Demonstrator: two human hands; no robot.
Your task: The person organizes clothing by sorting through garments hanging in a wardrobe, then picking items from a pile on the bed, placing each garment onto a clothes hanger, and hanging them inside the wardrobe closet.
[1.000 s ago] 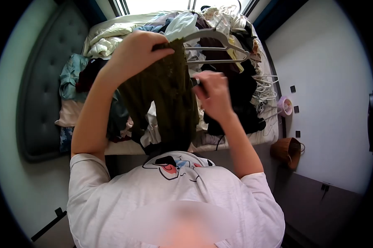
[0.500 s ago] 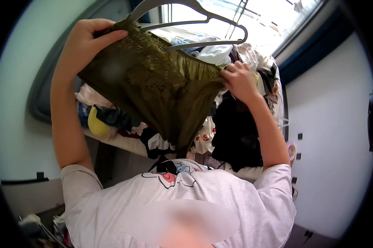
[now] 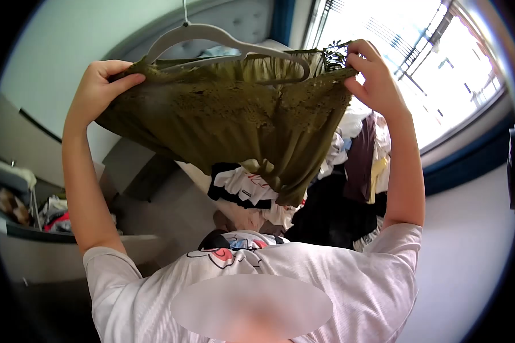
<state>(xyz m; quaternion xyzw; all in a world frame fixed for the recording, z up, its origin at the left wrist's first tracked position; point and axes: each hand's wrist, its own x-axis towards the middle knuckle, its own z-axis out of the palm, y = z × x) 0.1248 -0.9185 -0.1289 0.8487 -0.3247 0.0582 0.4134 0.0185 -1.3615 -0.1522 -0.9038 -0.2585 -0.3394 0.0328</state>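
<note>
An olive-green garment [image 3: 223, 114] with a lacy top edge hangs stretched between my hands. My left hand [image 3: 100, 88] pinches its upper left corner, thumb on the front. At the upper right corner, my right hand [image 3: 374, 74] grips the lacy edge between thumb and fingers. A grey hanger [image 3: 211, 33] sits at the garment's opening, its hook upright. The hanger's left end goes inside the fabric near my left hand; its right end shows inside the opening, short of my right hand.
Behind the garment are a tufted grey headboard [image 3: 234, 20] and a bright window [image 3: 406, 34]. Piled clothes [image 3: 331, 211], black, white and maroon, lie below and to the right. More items lie on a shelf [image 3: 46, 234] at the lower left.
The view has turned. My right hand has moved up and right, spreading the garment wider and more level. The hanger's hook now shows, and its right end now sits within the opening.
</note>
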